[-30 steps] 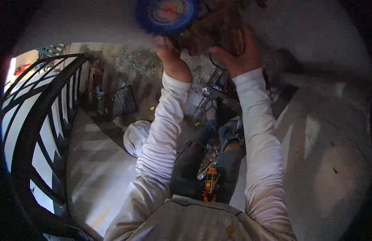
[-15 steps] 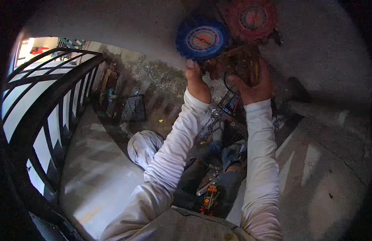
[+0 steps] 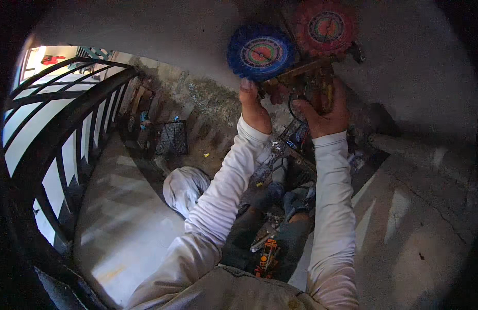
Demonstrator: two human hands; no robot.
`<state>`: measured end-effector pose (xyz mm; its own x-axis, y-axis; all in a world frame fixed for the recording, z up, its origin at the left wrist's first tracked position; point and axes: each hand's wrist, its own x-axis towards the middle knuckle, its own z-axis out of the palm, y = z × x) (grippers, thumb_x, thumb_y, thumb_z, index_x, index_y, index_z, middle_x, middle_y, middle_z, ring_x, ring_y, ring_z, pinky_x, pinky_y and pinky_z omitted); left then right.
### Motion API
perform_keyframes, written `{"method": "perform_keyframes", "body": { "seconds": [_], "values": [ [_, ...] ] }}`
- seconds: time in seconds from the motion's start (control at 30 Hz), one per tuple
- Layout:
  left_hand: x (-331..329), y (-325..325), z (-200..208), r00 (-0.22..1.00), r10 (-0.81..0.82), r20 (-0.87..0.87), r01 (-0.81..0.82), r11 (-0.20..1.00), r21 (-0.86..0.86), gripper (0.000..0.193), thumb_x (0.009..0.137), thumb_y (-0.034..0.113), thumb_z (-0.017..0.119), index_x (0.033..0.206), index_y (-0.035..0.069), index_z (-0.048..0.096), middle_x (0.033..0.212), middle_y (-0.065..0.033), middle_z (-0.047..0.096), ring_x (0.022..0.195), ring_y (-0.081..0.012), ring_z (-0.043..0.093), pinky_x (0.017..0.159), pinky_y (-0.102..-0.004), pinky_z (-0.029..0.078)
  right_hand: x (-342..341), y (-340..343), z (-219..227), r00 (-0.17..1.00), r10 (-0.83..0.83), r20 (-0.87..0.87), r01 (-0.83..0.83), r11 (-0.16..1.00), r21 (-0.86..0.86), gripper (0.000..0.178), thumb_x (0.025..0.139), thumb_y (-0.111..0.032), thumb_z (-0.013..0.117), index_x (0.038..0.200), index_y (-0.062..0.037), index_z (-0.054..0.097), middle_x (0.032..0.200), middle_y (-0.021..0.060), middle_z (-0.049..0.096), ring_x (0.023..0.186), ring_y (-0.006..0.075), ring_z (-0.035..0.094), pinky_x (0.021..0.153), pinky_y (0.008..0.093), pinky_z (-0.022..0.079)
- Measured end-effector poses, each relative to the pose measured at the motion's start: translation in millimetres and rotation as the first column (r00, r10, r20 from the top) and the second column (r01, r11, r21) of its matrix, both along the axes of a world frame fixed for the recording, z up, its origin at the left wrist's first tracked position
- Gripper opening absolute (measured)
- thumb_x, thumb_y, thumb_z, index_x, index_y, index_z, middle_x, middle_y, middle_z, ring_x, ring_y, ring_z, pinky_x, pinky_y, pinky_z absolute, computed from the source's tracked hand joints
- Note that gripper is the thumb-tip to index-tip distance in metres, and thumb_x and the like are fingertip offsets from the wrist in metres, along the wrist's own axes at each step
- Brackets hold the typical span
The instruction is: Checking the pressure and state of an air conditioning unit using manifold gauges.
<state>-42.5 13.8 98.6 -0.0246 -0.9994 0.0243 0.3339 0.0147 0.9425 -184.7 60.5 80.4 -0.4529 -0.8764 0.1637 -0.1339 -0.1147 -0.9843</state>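
Note:
Both my arms reach up with a refrigerant manifold gauge set (image 3: 292,73), its brass-coloured body tilted. A blue-rimmed gauge (image 3: 261,51) sits on its left and a red-rimmed gauge (image 3: 326,27) on its right, higher up. My left hand (image 3: 254,108) is closed on the left end of the body, its thumb against the blue gauge's lower edge. My right hand (image 3: 327,113) wraps the right end, thumb toward the middle. Most fingers of both hands are hidden behind the set. A thin dark hose (image 3: 292,107) curves down between the hands.
Black metal railings (image 3: 68,124) run along the left. Below are a white cloth bundle (image 3: 184,190), a dark mesh-like panel (image 3: 172,138) and an orange-and-black tool (image 3: 267,257) by my legs. A stained wall (image 3: 213,101) stands ahead, and a pale ledge (image 3: 404,206) lies right.
The gauge set has shifted very slightly down and right in the view. Both hands keep their hold on it.

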Motion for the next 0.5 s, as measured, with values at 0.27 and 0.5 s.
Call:
{"method": "perform_keyframes", "body": {
  "seconds": [0.27, 0.5],
  "values": [
    [-0.1, -1.3, 4.8, 0.994, -0.087, -0.059, 0.085, 0.996, -0.035, 0.056, 0.083, 0.058, 0.038, 0.101, 0.007, 0.050, 0.086, -0.0097, 0.058, 0.066, -0.0250, 0.055, 0.056, -0.0376, 0.043, -4.8, -2.0, -9.0, 0.984, 0.005, -0.179, -0.014, 0.999, -0.048, 0.082, 0.060, -0.022, 0.084, 0.122, 0.0062, 0.039, 0.112, 0.0187, 0.055, 0.099, 0.0224, 0.058, 0.080, 0.0322, 0.050],
    [-5.8, -0.3, 9.9, 0.999, -0.003, -0.051, 0.001, 1.000, -0.024, 0.047, 0.086, 0.050, 0.038, 0.090, 0.004, 0.050, 0.076, -0.0134, 0.057, 0.054, -0.0254, 0.052, 0.048, -0.0362, 0.042, 3.8, 0.5, 3.7, 0.992, 0.022, 0.121, -0.025, 0.999, 0.021, 0.081, 0.062, -0.017, 0.082, 0.126, 0.0018, 0.037, 0.119, 0.0148, 0.049, 0.106, 0.0226, 0.052, 0.085, 0.0328, 0.047]
  ]
}}
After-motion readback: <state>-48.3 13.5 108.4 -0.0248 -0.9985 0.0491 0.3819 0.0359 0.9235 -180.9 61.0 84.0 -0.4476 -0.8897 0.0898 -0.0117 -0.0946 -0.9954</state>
